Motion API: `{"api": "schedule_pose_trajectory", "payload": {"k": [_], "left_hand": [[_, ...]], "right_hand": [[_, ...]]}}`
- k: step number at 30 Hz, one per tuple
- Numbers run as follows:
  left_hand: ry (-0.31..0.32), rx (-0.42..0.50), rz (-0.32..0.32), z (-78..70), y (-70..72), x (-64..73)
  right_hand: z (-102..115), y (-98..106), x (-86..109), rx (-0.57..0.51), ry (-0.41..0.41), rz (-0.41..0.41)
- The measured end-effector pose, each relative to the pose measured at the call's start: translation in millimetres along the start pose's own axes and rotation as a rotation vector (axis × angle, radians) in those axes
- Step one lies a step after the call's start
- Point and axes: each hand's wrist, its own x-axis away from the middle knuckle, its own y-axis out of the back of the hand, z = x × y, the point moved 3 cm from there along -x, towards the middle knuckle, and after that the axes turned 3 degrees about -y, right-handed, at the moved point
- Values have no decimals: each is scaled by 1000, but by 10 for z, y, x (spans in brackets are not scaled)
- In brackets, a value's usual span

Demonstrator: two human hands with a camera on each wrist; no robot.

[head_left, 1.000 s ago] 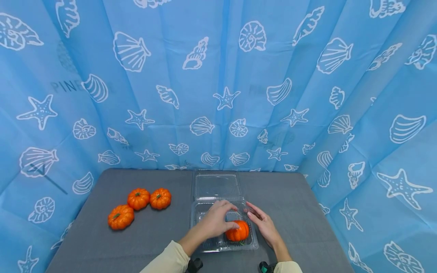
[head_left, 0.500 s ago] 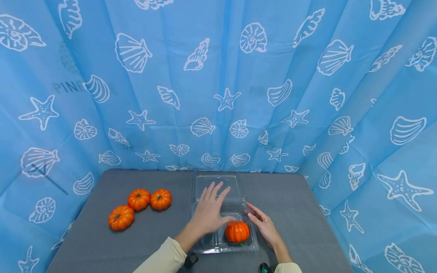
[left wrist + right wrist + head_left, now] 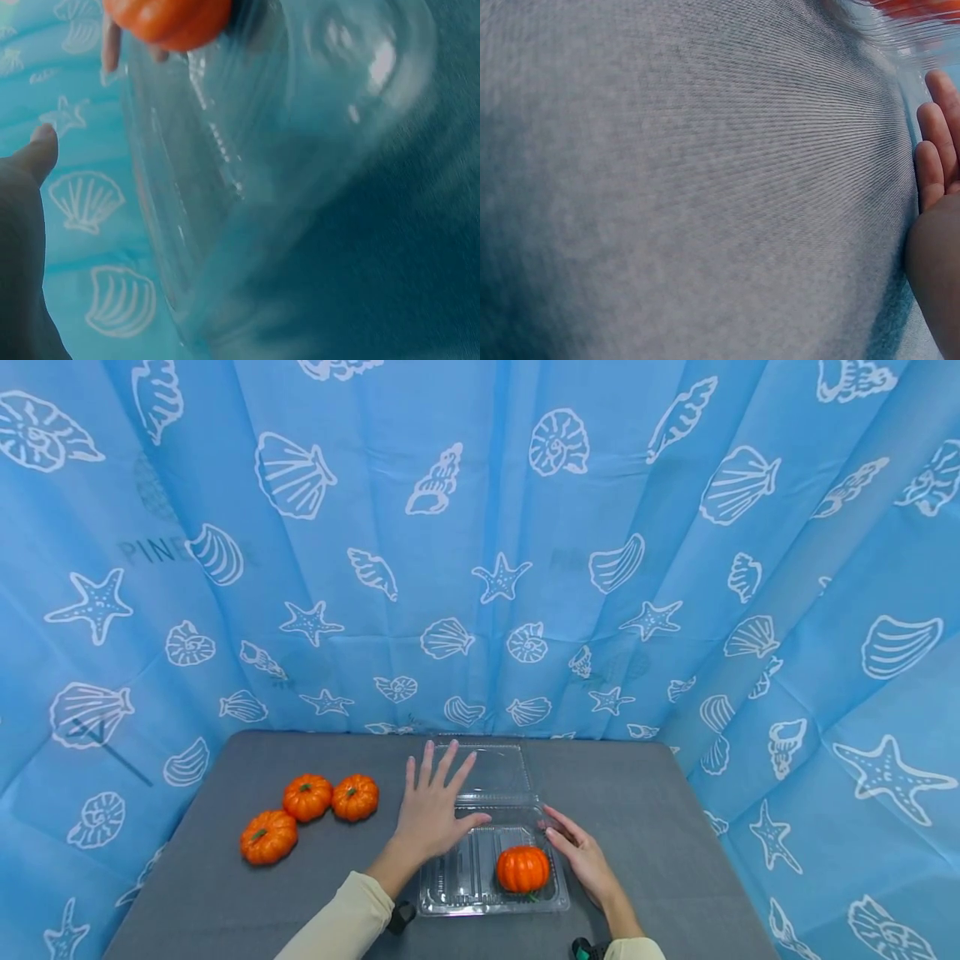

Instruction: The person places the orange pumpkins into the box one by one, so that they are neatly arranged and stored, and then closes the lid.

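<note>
A small orange pumpkin [image 3: 522, 869] lies in the right part of a clear plastic clamshell container [image 3: 459, 881], its lid [image 3: 491, 768] folded back toward the curtain. My left hand [image 3: 429, 817], fingers spread, hovers over the container's left side and holds nothing. The left wrist view shows its thumb at the left, apart from the pumpkin [image 3: 176, 19]. At the container's right edge is my right hand [image 3: 588, 864], its fingers extended along the rim; the frames do not settle how firmly they touch. In the right wrist view its fingers [image 3: 930, 169] appear beside the clear plastic.
Several more orange things come down to three pumpkins, a front one [image 3: 268, 837], a middle one [image 3: 307, 797] and a right one [image 3: 355, 797], on the left of the grey-covered table [image 3: 622, 793]. A blue shell-patterned curtain [image 3: 480, 677] hangs behind and at both sides.
My left hand has let go of the pumpkin in the container and moved left and away, its fingers spreading. The right hand stays at the container's right edge.
</note>
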Motion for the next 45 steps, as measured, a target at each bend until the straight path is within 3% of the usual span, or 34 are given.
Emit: {"api": "schedule_pose_trajectory", "payload": {"k": [10, 21, 38, 45], "left_hand": [[72, -43, -12, 315, -9, 40], [157, -9, -19, 709, 23, 62], [275, -22, -51, 1287, 51, 303], [327, -4, -15, 1428, 79, 418]], "right_hand": [[-4, 1, -3, -11, 1, 2], [16, 12, -11, -6, 0, -1], [9, 15, -13, 5, 1, -6], [11, -7, 1, 0, -4, 0]]}}
